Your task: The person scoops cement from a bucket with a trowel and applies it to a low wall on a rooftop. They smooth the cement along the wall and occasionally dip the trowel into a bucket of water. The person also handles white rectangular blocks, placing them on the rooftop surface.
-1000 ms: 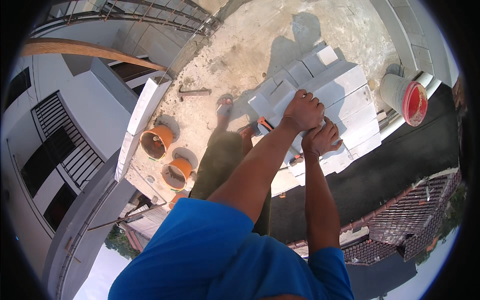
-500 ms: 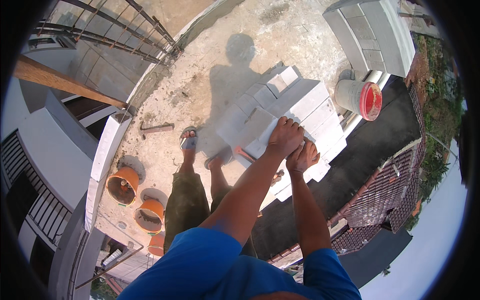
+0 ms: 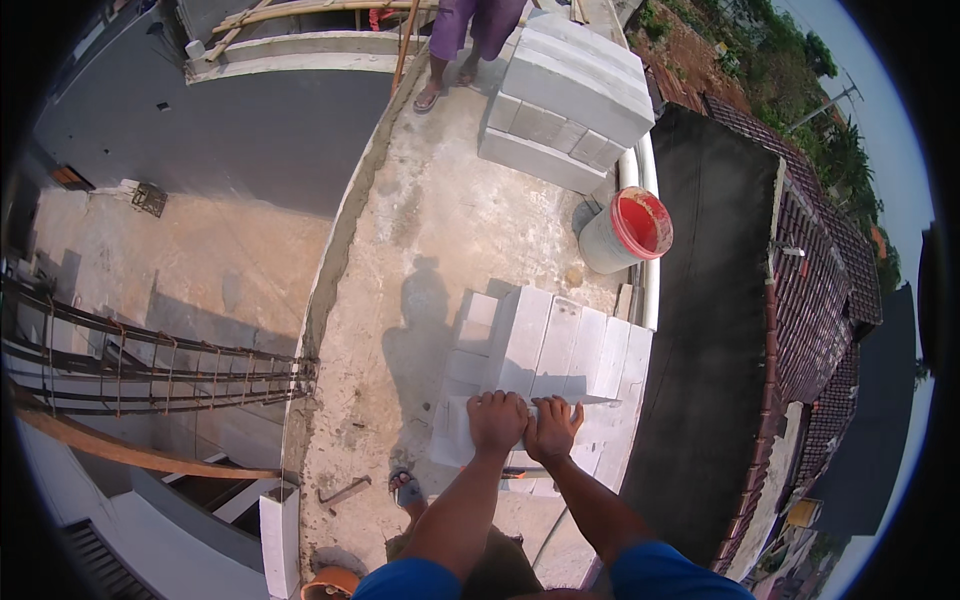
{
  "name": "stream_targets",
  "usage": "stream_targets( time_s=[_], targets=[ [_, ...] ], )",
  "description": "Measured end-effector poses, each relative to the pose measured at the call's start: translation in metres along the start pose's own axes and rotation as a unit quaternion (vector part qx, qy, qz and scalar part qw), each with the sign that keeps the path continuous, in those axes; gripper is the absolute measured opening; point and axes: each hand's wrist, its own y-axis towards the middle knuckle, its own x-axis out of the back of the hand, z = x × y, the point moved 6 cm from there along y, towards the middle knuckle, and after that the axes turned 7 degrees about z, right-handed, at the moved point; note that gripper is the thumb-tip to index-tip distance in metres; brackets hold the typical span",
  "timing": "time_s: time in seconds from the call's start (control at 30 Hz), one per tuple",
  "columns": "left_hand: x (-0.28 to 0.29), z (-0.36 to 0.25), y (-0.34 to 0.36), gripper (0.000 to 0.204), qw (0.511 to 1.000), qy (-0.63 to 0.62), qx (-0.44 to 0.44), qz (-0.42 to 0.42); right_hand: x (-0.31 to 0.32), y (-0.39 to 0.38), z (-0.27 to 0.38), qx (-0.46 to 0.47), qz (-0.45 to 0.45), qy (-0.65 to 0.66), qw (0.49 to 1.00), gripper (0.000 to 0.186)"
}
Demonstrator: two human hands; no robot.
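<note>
My left hand (image 3: pixel 497 424) and my right hand (image 3: pixel 551 430) are side by side at the near part of a low stack of white building blocks (image 3: pixel 565 345). Both have bent fingers curled over a white block (image 3: pixel 457 428), whose surface shows left of my left hand; the fingertips are hidden. One digit of my right hand sticks out to the right. Just below my hands a thin tool with an orange part (image 3: pixel 513 473) lies across the blocks, mostly covered by my forearms.
A white bucket with red rim (image 3: pixel 607 240) stands beyond the stack, near white pipes (image 3: pixel 648 200). Farther off are another block pile (image 3: pixel 570 90) and a person in purple trousers (image 3: pixel 465 30). Left lie a hammer-like tool (image 3: pixel 345 491), an orange bucket (image 3: pixel 330 582) and the slab's edge (image 3: pixel 335 260).
My view has turned, so the stack now lies straight ahead and the far person and pile show. My hands are still together at the block, now level side by side.
</note>
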Motion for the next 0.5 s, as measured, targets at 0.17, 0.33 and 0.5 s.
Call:
stream_targets(
  time_s=[0.17,0.33,0.5],
  targets=[
    [0.007,-0.005,0.003,0.023,1.0,0.028,0.0,-0.001,0.007,0.004,0.0,0.001,-0.002,0.031,1.0,0.033],
    [0.006,-0.004,0.006,0.018,0.999,0.028,-0.013,-0.012,0.002,0.041,-0.007,-0.087,0.036,0.198,0.976,0.021],
    [-0.01,-0.004,0.006,0.018,0.995,0.078,-0.017,0.068,-0.017,0.134,0.039,-0.089,0.057,0.514,0.851,0.024]
  ],
)
